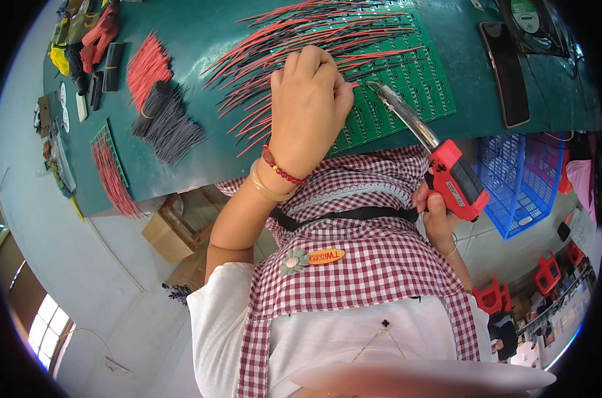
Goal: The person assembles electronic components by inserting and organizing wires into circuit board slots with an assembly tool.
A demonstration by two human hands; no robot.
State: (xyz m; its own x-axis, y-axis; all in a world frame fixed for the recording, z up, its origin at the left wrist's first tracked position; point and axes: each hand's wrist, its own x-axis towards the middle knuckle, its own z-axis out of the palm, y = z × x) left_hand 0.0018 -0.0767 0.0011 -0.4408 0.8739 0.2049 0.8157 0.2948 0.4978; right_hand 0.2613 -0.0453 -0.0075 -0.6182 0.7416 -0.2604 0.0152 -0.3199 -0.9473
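Note:
A green circuit board panel [440,93] lies on the table, with rows of red and black wires [261,63] fanning off it to the left. Over its near left part is my left hand [311,99], fingers pinched together. A short red wire end [356,85] shows at the fingertips; the rest of that wire is hidden by the hand. My right hand [437,209] grips a red and black soldering gun [455,180] by its handle. Its metal barrel [407,116] points up and left, with the tip close to the red wire end, over the board.
Bundles of red wires [148,66] and black wires [172,126] lie on the left of the green table [201,179]. A small wired board [112,166] sits near the left edge. On the right are a phone [505,76], a fan-like device [530,26] and, lower, a blue crate [520,179].

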